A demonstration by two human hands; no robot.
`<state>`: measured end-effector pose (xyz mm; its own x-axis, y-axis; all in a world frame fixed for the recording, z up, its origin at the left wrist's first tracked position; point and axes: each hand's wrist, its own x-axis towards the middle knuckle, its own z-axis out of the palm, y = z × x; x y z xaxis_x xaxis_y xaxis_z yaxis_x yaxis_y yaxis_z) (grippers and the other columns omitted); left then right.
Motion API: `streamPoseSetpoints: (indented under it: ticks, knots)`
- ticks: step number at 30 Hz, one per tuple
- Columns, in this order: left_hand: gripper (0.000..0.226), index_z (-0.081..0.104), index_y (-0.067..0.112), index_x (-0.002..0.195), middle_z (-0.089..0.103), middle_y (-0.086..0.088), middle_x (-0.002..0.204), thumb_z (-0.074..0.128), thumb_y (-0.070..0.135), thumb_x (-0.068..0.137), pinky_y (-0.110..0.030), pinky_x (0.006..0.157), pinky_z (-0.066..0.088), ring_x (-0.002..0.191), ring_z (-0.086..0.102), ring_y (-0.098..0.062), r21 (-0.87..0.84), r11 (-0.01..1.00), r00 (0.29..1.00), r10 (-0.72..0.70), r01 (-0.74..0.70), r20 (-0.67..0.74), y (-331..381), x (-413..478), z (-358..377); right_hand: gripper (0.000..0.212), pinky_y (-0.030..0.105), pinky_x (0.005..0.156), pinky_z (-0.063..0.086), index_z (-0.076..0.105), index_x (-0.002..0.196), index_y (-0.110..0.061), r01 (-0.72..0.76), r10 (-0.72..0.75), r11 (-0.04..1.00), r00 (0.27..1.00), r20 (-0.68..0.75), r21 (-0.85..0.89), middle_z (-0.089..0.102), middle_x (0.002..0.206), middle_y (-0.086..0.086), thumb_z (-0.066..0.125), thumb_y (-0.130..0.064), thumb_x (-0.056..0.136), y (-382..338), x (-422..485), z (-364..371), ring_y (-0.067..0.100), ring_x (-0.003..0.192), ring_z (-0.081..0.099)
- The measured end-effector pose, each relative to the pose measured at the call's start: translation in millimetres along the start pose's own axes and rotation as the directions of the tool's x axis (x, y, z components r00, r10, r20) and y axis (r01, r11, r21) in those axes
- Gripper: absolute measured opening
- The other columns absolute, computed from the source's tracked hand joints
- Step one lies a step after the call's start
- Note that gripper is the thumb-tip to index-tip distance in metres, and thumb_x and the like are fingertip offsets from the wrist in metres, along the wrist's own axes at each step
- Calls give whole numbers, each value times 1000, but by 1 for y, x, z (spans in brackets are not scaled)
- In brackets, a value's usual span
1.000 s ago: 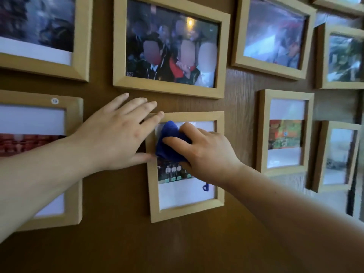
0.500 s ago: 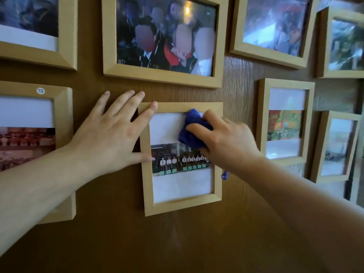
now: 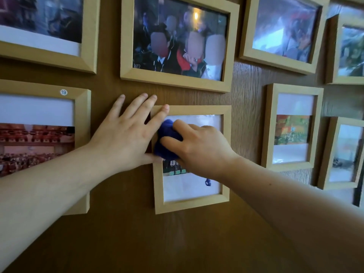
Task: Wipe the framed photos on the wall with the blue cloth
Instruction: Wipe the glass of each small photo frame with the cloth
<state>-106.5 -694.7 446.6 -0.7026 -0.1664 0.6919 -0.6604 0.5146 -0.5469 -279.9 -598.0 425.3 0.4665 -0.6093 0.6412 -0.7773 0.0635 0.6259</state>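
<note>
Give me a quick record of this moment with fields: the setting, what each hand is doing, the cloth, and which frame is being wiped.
setting: brown wood-grain wall hung with light wooden photo frames
frame being wiped: small upright light wooden frame, centre, lower row
left hand: flat and spread on the wall, index fingertip and thumb on that frame's left edge
right hand: pressing the bunched blue cloth on the glass
cloth position: upper left of the glass
neighbour: larger wooden frame with round 19 sticker, at left
</note>
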Motion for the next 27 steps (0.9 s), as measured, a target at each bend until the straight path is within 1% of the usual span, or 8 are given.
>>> streamPoseSetpoints:
  ticks: [5,8,10,13,17,21,24,27]
  knots:
    - [113,-4,23,149,9,-15,160,46,82,66,-58,116,13,147,2,-30,29,1000,999,-13,12,32,-1,1,2,38,34,48,48,52,117,-19,12,-8,999,993,120,-37,52,101,12,64,-25,82,33,-36,-1,25,68,53]
    - [113,-5,22,148,8,-16,160,45,82,66,-59,116,12,147,1,-30,28,1000,1000,-9,8,30,0,0,3,44,28,47,39,51,114,-19,35,-18,996,982,188,-87,53,102,11,71,-26,75,56,-58,-4,23,67,53]
    - [113,-5,22,148,7,-15,160,43,82,66,-58,116,12,147,0,-30,32,999,1000,-13,12,28,-1,0,4,44,27,47,36,53,111,-18,41,-21,994,982,186,-105,54,99,12,73,-25,73,62,-61,-6,22,63,52]
    - [112,-5,22,149,8,-16,160,41,83,66,-58,116,12,147,1,-30,30,999,1000,-11,10,20,-2,0,4,42,32,45,45,52,112,-16,103,-86,990,983,164,-95,53,97,13,70,-23,75,49,-51,-4,22,62,49]
    - [111,-3,22,149,11,-15,159,46,79,68,-58,116,13,147,4,-30,26,1000,1000,-2,1,10,-2,0,2,32,35,42,44,52,114,-14,194,-193,981,980,52,-7,50,90,15,59,-16,82,8,-26,9,23,59,37]
    - [111,-4,23,149,11,-15,159,53,75,69,-57,116,12,147,4,-30,25,1000,1000,-1,0,12,-2,0,3,26,31,40,38,58,107,-12,158,-158,986,987,-9,47,51,84,15,57,-9,81,-10,-21,17,24,55,39]
    - [112,-3,22,148,10,-16,159,48,79,67,-58,116,13,146,4,-30,32,999,1000,-7,7,14,-3,1,3,29,33,43,44,56,111,-15,163,-164,986,984,66,20,53,90,14,58,-14,82,5,-40,17,26,60,47]
    - [112,-3,22,148,9,-16,159,47,80,66,-58,116,13,146,2,-30,30,999,1000,-12,11,21,-2,1,4,37,31,45,46,55,111,-19,156,-152,988,970,191,-4,53,97,12,67,-20,77,29,-69,14,24,66,52]
